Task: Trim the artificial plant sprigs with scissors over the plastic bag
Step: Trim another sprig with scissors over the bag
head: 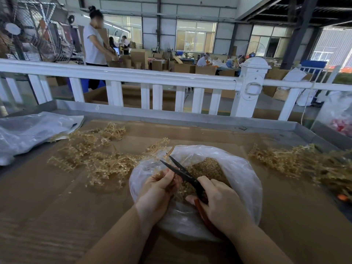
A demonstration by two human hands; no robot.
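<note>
While I worked over the plastic bag (pixel 238 168) | my left hand (pixel 158 189) pinched a sprig (pixel 182 189); my right hand (pixel 219 202) gripped the scissors (pixel 182 173), blades apart

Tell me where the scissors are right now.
In the head view, the scissors sit low at centre, gripped by the right hand, blades open over the plastic bag, beside the left hand.

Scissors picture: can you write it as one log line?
step: trimming | right hand: grips scissors, blades open | left hand: holds sprig | over: plastic bag with cuttings
</note>
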